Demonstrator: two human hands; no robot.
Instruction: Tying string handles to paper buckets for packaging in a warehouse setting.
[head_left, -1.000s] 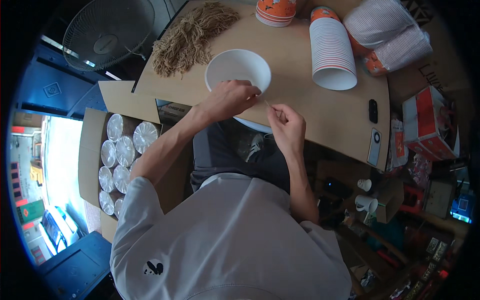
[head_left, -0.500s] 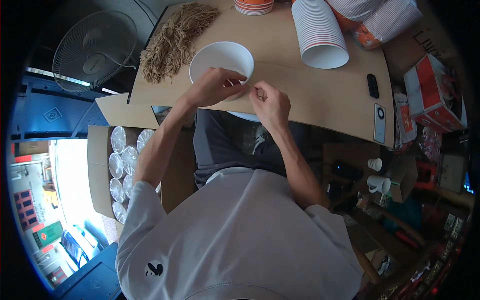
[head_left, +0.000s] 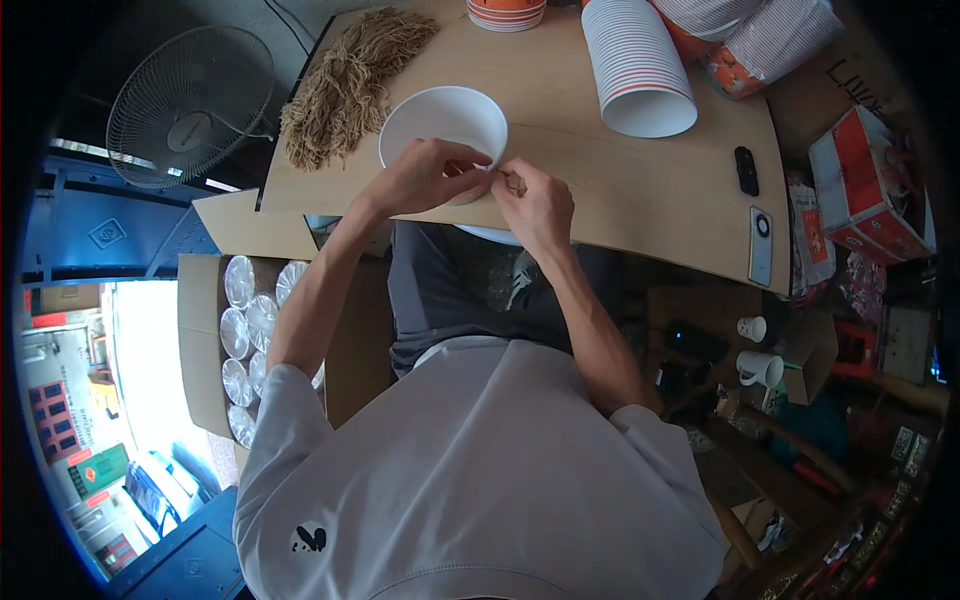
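Note:
A white paper bucket [head_left: 440,112] stands near the table's front edge, its open mouth tilted toward me. My left hand [head_left: 432,175] reaches over the near side of the bucket, its thumb and fingers closed at the right part of the rim. Just to the right, my right hand [head_left: 537,205] pinches with thumb and forefinger what looks like a thin brown string. The fingertips of both hands nearly meet at the rim. My left hand hides the bucket's near wall.
Behind the bucket, at left, lies a bundle of tan strings [head_left: 350,85]. Stacked paper buckets [head_left: 635,70] lie at the far right, near a phone [head_left: 760,245] and a small black object [head_left: 746,171]. A carton [head_left: 200,345] of plastic-wrapped round items stands left below the table.
My right hand has moved slightly left, bringing its fingertips closer to my left hand at the rim. The left hand and the bucket have hardly moved.

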